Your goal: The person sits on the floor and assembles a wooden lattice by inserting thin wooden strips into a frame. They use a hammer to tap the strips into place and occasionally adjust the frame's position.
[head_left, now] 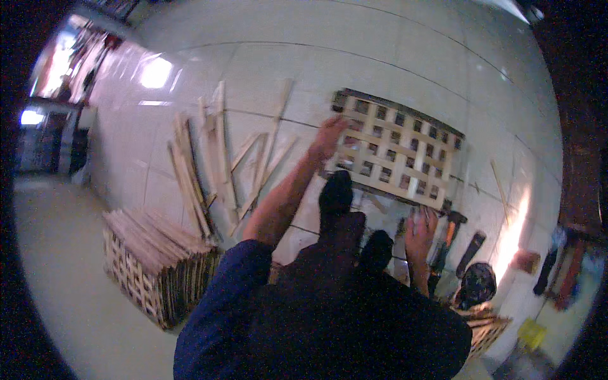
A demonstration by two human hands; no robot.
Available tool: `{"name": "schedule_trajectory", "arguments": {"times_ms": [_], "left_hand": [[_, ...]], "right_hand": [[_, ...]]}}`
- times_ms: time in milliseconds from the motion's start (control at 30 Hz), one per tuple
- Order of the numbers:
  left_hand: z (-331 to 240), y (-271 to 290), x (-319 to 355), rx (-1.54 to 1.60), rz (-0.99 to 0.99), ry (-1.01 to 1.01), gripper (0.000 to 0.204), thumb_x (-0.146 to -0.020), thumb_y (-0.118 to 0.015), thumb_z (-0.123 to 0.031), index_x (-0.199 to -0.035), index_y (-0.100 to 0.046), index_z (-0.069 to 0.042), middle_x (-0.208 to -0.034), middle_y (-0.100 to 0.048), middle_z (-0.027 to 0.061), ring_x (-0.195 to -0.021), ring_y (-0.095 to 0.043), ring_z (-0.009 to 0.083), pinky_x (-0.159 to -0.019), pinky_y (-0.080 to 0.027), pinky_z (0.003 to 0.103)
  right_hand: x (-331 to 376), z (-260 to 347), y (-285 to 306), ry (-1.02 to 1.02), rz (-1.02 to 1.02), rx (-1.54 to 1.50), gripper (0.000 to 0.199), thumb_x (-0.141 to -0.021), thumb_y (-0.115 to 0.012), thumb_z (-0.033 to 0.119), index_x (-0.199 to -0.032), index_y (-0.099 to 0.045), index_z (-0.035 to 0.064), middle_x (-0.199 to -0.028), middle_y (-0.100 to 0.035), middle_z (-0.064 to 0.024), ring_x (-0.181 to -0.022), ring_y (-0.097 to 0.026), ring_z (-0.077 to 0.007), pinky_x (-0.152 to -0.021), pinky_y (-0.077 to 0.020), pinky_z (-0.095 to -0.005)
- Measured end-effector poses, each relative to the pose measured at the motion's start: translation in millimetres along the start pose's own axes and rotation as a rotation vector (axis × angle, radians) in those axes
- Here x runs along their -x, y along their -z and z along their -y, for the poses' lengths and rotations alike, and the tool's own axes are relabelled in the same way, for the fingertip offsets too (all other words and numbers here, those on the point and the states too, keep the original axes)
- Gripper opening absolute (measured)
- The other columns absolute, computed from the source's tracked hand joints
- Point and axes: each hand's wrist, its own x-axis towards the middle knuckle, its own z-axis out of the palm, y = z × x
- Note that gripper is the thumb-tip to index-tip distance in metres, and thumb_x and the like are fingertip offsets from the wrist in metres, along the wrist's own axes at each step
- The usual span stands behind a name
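Touching a pale lattice panel (403, 149) (left hand (329, 136)).

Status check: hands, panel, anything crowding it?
Left hand at wooden lattice panel's left end; right hand by near right corner, grip unclear. Panel on tiled floor. Dark-covered foot crowds near edge.

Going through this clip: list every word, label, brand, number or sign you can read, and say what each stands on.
No text can be read anywhere in this view.
Lattice panel at the left hand: no lettering visible.
Loose slats and stacked panels: no lettering visible.
Orange-and-black tool and yellow object: too small and blurred to tell whether they carry any.
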Motion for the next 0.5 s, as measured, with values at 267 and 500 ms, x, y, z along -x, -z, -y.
{"name": "schedule_trajectory", "arguments": {"times_ms": [267,500], "left_hand": [[-12.3,18.7,37.1,-0.559,-0.463,0.131,0.03,-0.086,-0.064,-0.021,-0.108,-0.058,-0.002,-0.104,-0.06,0.0168,-0.091,-0.059,0.0265,-0.075,-0.048,0.039],[-14.9,110.7,99.2,-1.232,-0.448,0.285,0.023,-0.084,-0.059,-0.016,-0.105,-0.057,-0.007,-0.108,-0.053,0.0184,-0.102,-0.052,0.0366,-0.079,-0.044,0.047]], "right_hand": [[13.8,14.4,4.1,-0.168,0.16,-0.127,0.028,-0.089,-0.057,0.018,-0.109,-0.06,-0.0022,-0.111,-0.056,-0.0208,-0.104,-0.055,-0.0367,-0.092,-0.0436,-0.0413],[17.9,26.1,2.0,-0.271,0.196,-0.237,0.024,-0.092,-0.054,0.016,-0.107,-0.062,-0.001,-0.108,-0.057,-0.0191,-0.098,-0.058,-0.0339,-0.088,-0.0459,-0.0387]]}}
